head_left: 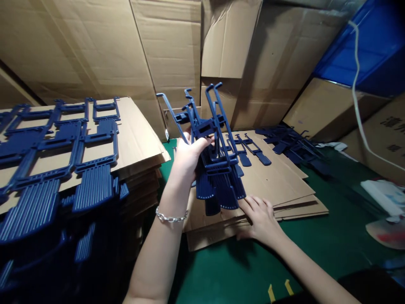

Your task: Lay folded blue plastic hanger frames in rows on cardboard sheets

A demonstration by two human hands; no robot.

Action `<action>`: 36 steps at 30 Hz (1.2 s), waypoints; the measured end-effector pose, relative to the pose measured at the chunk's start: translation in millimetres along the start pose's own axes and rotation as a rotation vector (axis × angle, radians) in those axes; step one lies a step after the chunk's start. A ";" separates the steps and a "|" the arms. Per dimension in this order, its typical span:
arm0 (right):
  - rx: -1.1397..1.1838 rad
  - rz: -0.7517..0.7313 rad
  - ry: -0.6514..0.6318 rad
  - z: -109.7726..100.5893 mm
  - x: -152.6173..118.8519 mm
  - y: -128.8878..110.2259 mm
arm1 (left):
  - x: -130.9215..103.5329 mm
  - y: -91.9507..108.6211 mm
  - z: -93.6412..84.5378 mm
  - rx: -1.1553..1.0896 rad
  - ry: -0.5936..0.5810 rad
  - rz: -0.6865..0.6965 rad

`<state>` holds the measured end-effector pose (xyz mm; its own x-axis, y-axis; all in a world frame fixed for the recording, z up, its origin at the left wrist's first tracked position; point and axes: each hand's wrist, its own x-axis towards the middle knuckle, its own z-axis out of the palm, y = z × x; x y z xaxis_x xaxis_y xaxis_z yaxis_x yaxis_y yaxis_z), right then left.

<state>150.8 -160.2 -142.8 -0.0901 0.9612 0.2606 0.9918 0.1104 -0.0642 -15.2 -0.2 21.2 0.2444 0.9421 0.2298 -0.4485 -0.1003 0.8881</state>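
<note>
My left hand [186, 162] is closed around a bunch of dark blue plastic frames [218, 164] with hooked arms and ribbed, paddle-like ends. It holds them up above a stack of flat cardboard sheets [281, 181]. My right hand [261, 219] lies at the front edge of that stack, fingers spread on the top sheet and thumb apart at the edge. Several similar blue pieces [262, 158] rest on the sheet behind the held bunch, which partly hides them.
On the left, a taller cardboard stack [136, 139] bears rows of larger blue frames [98, 139]. A pile of blue pieces [294, 145] lies at the back right of the green table [215, 274]. Cardboard boxes [171, 42] form a wall behind; a white cable [357, 93] hangs right.
</note>
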 end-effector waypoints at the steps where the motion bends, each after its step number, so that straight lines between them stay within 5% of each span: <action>1: 0.001 0.026 0.010 0.0 2.6 -3.2 | -0.4 -2.6 1.8 0.012 -0.025 -0.014; 5: 0.004 0.135 -0.059 -18.5 12.7 -12.4 | -2.0 -16.5 8.7 0.066 -0.145 -0.016; 9: 0.246 0.277 -0.218 -68.1 36.7 -2.4 | -3.9 -30.8 12.7 0.116 -0.223 -0.036; 12: 0.614 0.492 0.141 -102.3 63.0 -1.1 | -5.2 -37.4 15.3 0.146 -0.214 -0.054; 14: 0.756 0.505 0.300 -113.2 78.0 -9.6 | -5.8 -39.2 17.2 0.141 -0.198 -0.064; 21: 0.513 0.471 0.411 -97.4 101.5 -29.1 | -8.9 -37.5 23.0 0.087 -0.219 -0.066; 29: 1.198 0.426 0.440 -74.8 110.6 -16.0 | -5.3 -45.6 17.4 -0.131 -0.359 -0.292; 32: 1.473 0.517 0.404 -75.6 108.9 -21.7 | -2.5 -47.3 14.5 -0.141 -0.408 -0.377; 36: 1.619 0.599 0.390 -74.7 105.0 -23.4 | -5.9 -37.2 19.0 -0.026 -0.338 -0.274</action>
<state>124.9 -80.7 -42.0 0.4819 0.8759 0.0234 -0.2196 0.1467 -0.9645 16.4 -8.1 -5.6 0.6231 0.7745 0.1086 -0.3484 0.1505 0.9252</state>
